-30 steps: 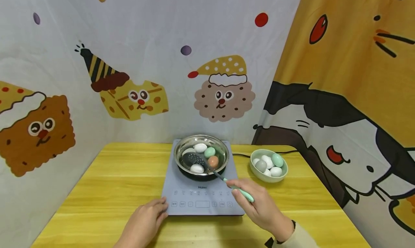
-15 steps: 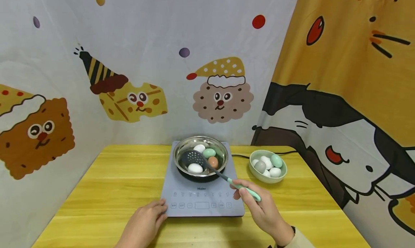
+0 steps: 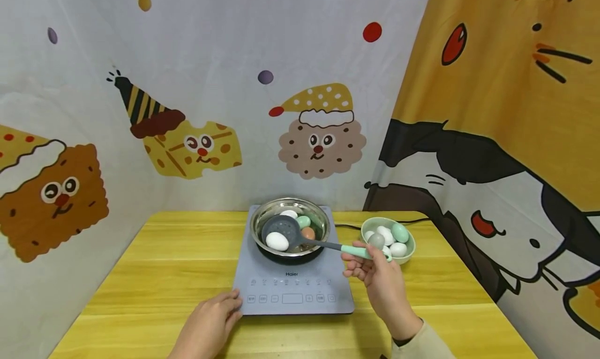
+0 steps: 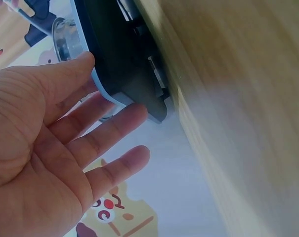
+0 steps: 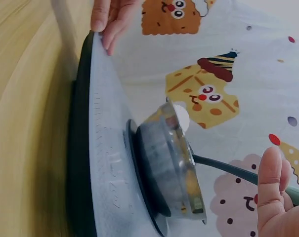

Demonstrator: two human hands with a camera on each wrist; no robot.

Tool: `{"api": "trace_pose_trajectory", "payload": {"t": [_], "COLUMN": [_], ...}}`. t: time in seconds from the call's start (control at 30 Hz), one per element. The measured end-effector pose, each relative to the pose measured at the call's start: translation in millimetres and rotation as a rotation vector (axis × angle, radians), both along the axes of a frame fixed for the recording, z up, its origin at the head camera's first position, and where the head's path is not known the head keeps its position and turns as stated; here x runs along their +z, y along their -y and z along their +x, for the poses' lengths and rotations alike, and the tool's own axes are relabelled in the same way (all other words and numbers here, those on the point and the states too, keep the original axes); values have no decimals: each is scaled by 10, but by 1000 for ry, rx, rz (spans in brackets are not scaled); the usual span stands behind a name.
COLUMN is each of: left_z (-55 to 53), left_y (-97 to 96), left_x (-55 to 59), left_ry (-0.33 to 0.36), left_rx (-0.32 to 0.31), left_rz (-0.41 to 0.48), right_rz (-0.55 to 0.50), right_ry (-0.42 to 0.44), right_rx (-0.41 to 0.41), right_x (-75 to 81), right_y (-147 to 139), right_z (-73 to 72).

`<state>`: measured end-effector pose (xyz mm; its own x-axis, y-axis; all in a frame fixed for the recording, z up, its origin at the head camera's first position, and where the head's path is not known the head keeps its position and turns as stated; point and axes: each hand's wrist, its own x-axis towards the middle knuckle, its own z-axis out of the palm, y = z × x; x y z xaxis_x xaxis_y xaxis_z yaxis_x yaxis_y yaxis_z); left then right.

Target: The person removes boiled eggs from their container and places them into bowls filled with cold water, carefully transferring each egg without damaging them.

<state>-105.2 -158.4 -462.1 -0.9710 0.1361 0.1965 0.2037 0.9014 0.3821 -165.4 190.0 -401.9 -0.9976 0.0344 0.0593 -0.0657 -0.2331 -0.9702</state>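
Observation:
My right hand (image 3: 382,278) grips the green end of a grey slotted spoon (image 3: 319,242), thumb on top. The spoon's perforated head is over a round steel pan (image 3: 259,213). A white egg (image 3: 277,241) rests against the head's near left side; in the right wrist view, that egg (image 5: 183,117) shows above the pan's rim. Behind the spoon, the pan contains a white egg (image 3: 289,213), a green egg (image 3: 303,221) and a brown egg (image 3: 308,233). My left hand (image 3: 208,317) touches the induction cooker's (image 3: 291,288) near left corner with its fingertips; in the left wrist view, its fingers (image 4: 114,129) are loosely extended.
Right of the cooker stands a pale green bowl (image 3: 365,227) holding several white, grey and green eggs. A black cord (image 3: 348,225) runs behind the bowl. Everything stands on a yellow wooden table (image 3: 154,275), with a cartoon-printed cloth (image 3: 211,46) hanging behind and at the sides.
My right hand has moved right and up, turning the spoon's handle nearly level. The spoon's head has tipped, and the white egg has shifted left with it. My left hand has stayed at the corner.

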Motion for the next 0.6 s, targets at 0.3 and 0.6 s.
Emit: {"api": "trace_pose_trajectory", "payload": {"t": [0.3,0.6], "left_z": [15,35], "left_y": [-12,-25], "left_x": [-8,-30], "left_ry": [-6,-8], "left_rx": [-26,-2], "left_rz": [-9,-18], "right_rz": [-25,-38], "right_ry": [-24,-35], "right_rx": [4,16], "right_x": [50,78], "right_y": [-156,-281], "right_z": [-3,14]}}
